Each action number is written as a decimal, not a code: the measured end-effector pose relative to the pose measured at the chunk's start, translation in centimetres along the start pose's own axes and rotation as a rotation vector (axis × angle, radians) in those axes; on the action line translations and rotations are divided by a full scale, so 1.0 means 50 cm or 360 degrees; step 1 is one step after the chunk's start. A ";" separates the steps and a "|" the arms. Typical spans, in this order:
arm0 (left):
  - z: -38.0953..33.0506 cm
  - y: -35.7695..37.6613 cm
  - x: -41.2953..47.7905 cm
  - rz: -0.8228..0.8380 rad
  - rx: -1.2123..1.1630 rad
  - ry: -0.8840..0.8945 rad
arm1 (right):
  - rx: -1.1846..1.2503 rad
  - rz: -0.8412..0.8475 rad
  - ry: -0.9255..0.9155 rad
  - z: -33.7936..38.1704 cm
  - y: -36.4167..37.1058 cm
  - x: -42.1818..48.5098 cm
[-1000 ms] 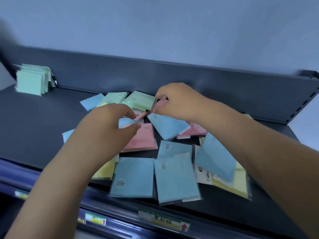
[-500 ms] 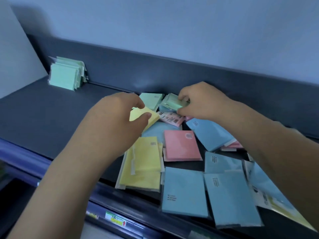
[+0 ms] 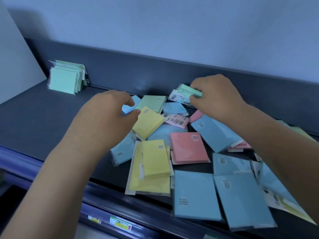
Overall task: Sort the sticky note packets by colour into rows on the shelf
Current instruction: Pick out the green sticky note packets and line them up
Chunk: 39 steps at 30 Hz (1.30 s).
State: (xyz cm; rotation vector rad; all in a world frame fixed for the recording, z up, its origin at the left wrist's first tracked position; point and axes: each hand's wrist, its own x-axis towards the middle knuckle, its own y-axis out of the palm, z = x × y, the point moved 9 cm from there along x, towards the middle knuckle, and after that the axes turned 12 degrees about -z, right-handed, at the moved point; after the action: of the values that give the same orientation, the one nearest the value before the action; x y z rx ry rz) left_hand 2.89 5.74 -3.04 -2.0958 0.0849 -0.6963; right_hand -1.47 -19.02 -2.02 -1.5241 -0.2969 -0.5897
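A loose heap of sticky note packets in blue, yellow, pink and green lies on the dark shelf (image 3: 43, 114). My right hand (image 3: 217, 99) grips a green packet (image 3: 187, 89) lifted near the back wall. My left hand (image 3: 107, 118) hovers with curled fingers, thumb touching the corner of a yellow packet (image 3: 149, 123); another green packet (image 3: 151, 102) lies flat just beyond its fingers. A row of green packets (image 3: 66, 78) stands upright at the back left corner. A pink packet (image 3: 189, 148) lies mid-heap, large blue packets (image 3: 196, 195) at the front.
The shelf's back wall (image 3: 138, 73) rises behind the heap. A white side panel (image 3: 15, 59) closes the left end. The front rail (image 3: 110, 219) carries price labels. Bare shelf stretches between the green row and the heap.
My right hand has lifted the green packet up and right toward the back wall. My left hand has shifted off the yellow packet, now touching only its corner. The view has moved closer.
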 end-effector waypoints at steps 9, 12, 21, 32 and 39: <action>0.018 -0.005 0.020 0.0007 -0.0243 -0.0004 | 0.1037 -0.0080 0.0685 0.007 -0.058 -0.009; 0.021 -0.008 0.026 0.0045 -0.0545 -0.0080 | 0.1390 0.0041 0.0838 0.046 -0.057 -0.017; 0.056 -0.037 0.025 0.0162 -0.1476 -0.0492 | 0.1664 0.0082 0.0610 0.228 -0.092 -0.019; 0.137 -0.091 0.002 -0.0009 -0.1554 -0.0929 | 0.0701 -0.0462 -0.0241 0.316 -0.142 -0.015; 0.139 -0.118 0.006 -0.0023 -0.1930 -0.1031 | 0.0159 -0.1300 -0.1338 0.413 -0.160 -0.083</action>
State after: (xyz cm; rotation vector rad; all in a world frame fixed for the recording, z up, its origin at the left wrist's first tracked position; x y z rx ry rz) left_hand 5.51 14.30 -1.32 -3.3713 0.1506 0.1771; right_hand -5.52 2.46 3.49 -1.4530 -1.6160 -0.5040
